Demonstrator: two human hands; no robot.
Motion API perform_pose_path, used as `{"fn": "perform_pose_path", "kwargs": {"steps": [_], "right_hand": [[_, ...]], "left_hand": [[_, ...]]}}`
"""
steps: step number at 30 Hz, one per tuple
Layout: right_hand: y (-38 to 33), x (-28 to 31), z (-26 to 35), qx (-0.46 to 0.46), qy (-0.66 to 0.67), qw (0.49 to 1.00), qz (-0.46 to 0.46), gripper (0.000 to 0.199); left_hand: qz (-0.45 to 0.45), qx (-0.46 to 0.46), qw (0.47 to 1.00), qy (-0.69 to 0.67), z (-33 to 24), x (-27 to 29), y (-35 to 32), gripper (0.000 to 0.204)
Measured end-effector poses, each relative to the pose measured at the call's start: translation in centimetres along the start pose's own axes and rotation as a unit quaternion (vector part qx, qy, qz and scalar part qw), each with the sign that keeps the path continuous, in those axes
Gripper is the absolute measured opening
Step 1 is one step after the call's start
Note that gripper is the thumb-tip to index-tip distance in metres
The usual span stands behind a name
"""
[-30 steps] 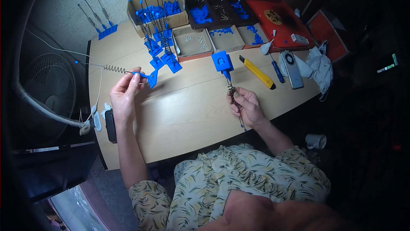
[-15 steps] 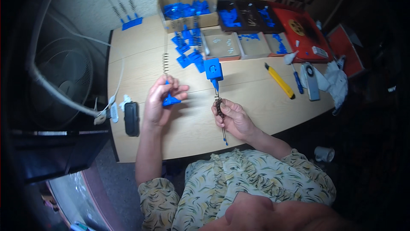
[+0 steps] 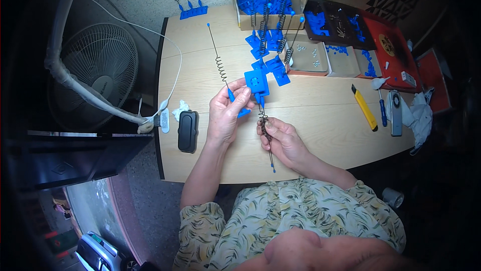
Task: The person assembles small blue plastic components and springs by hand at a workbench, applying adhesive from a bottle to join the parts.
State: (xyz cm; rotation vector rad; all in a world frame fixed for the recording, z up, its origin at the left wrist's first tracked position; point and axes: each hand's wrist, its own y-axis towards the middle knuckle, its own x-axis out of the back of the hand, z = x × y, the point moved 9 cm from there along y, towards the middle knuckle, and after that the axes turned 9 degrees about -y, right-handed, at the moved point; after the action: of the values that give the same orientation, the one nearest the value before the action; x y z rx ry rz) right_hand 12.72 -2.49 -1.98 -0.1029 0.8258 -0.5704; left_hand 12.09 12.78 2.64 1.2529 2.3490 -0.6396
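Observation:
Near the middle of the table, my left hand (image 3: 223,118) is closed around the blue base of a spring-wire rod (image 3: 221,68). This rod points up and away, with a loose coil and a small blue tip. Its thumb and fingers are right beside the square blue bases (image 3: 256,83) of the bunched rods; whether they touch is unclear. My right hand (image 3: 286,143) grips those bunched spring-wire rods (image 3: 264,126) by their dark coils, bases up and blue tips down. How many it holds is hard to tell.
Several finished-looking spring rods (image 3: 274,65) stand on blue bases beyond my hands. Behind them are a cardboard box (image 3: 245,22) of blue parts and trays (image 3: 306,72) of small pieces. A yellow cutter (image 3: 364,108), screwdriver (image 3: 383,112) and phone (image 3: 395,115) lie right; a black case (image 3: 188,131) lies left.
My left hand has moved right with its spring-wire rod, up to the bases of the bunch in my right hand. The whole view has shifted; my right hand keeps its grip.

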Motion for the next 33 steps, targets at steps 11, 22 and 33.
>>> {"fn": "perform_pose_path", "kwargs": {"steps": [11,22,33], "right_hand": [[1.3,-1.1,-0.3,-0.041,-0.021,0.999,-0.016,0.024],[1.4,-1.1,-0.3,-0.045,-0.018,0.999,-0.017,0.023],[-1.8,1.8,2.7,0.013,-0.113,0.992,-0.056,0.022]], "left_hand": [[-0.050,-0.002,0.998,-0.024,0.1,2.2,1.0,0.034],[-0.041,0.003,0.999,-0.033,0.2,2.2,1.0,0.034],[0.001,0.024,0.996,-0.090,0.1,3.0,1.6,0.039]]}}
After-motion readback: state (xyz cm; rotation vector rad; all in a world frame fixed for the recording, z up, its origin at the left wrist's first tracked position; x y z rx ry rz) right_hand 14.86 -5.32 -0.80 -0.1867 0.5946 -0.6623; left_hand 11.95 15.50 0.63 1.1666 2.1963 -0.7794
